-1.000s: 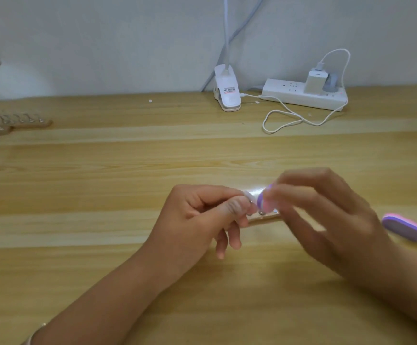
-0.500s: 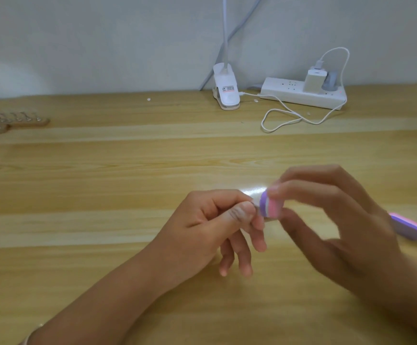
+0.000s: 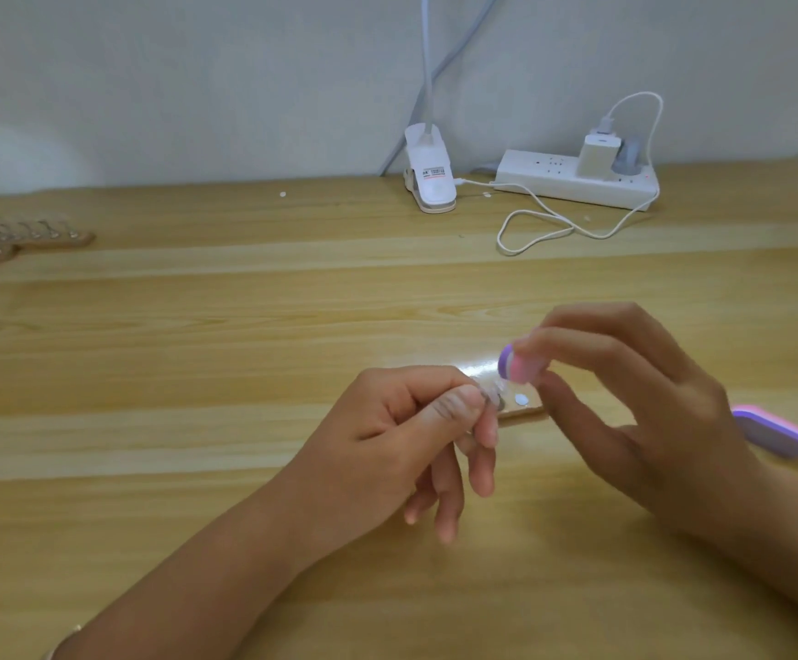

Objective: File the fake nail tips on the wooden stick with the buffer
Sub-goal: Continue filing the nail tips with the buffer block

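Lifted since half a sec ago, our R hand (image 3: 625, 412) pinches the buffer (image 3: 518, 367) just above the nail tips (image 3: 498, 387); L hand (image 3: 401, 435) pinches the wooden stick (image 3: 525, 408) steady, tips facing up for filing.

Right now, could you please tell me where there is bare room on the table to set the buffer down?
Widest bare patch: the table between the spare sticks at far left and the left hand. Also free: the band between the cable loop and both hands. Crowded: beside the right hand, where a second buffer lies, and the back by the power strip.
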The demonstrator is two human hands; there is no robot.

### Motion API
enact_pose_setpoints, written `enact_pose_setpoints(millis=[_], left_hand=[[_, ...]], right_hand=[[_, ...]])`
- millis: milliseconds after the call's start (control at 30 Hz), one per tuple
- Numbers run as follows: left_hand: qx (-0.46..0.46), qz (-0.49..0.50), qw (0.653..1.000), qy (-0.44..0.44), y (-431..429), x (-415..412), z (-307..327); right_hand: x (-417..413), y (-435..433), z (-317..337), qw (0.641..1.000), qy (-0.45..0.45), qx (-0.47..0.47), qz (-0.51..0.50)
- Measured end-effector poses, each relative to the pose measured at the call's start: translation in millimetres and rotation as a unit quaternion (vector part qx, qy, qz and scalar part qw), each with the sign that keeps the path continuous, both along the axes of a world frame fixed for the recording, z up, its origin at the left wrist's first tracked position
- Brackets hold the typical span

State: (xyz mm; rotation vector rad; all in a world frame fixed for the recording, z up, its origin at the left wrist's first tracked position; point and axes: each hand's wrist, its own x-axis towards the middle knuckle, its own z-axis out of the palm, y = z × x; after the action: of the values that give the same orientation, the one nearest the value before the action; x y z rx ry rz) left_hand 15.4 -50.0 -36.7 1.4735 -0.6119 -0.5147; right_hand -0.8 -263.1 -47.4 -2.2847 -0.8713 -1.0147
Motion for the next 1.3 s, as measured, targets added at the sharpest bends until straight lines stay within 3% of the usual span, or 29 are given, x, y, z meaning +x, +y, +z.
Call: enact_pose_setpoints(millis=[100,200,367,467,633,767,833,967,1100,1200,1300], left_hand=[[0.007,-0.008,1.0,-0.001,-1.0,-1.5,0.2],[0.019,-0.03,0.999,0.017,-0.7,-2.2,-0.1],[-0.013,-0.081,0.992,0.101,3.7,2.5,2.5],[-0.045,-0.13,0.978,0.159,5.4,3.1,2.2],[-0.067,-0.164,0.961,0.214,8.8,5.7,5.4],[-0.032,-0.177,0.963,0.201,8.6,3.6,6.2],[-0.005,-0.18,0.966,0.184,6.5,1.8,6.7],[0.03,-0.119,0.983,0.135,3.2,0.8,5.5],[0.037,-0.119,0.984,0.127,4.7,0.3,5.4],[0.038,-0.123,0.982,0.138,3.9,-0.2,6.7],[0.04,-0.085,0.989,0.114,2.4,0.9,4.6]], right_hand=[[-9.8,6.0,-1.9,0.999,-0.005,0.009,0.046],[-9.2,6.1,-3.7,0.998,-0.018,-0.041,0.052],[-4.9,1.0,2.4,1.0,-0.006,0.011,0.026],[-14.7,7.5,-3.8,0.997,-0.013,-0.017,0.075],[-3.6,-0.6,1.9,1.0,-0.005,-0.007,0.025],[-14.5,7.9,-2.1,0.996,-0.015,-0.048,0.075],[-7.3,2.7,-2.1,0.996,-0.006,-0.071,0.05],[-2.1,-0.8,1.3,0.999,0.004,-0.019,0.027],[-8.2,4.1,-3.4,0.995,-0.007,-0.072,0.074],[3.4,-4.6,1.8,0.999,0.017,-0.042,0.025],[-1.9,-0.3,-0.4,0.998,0.027,-0.027,0.059]])
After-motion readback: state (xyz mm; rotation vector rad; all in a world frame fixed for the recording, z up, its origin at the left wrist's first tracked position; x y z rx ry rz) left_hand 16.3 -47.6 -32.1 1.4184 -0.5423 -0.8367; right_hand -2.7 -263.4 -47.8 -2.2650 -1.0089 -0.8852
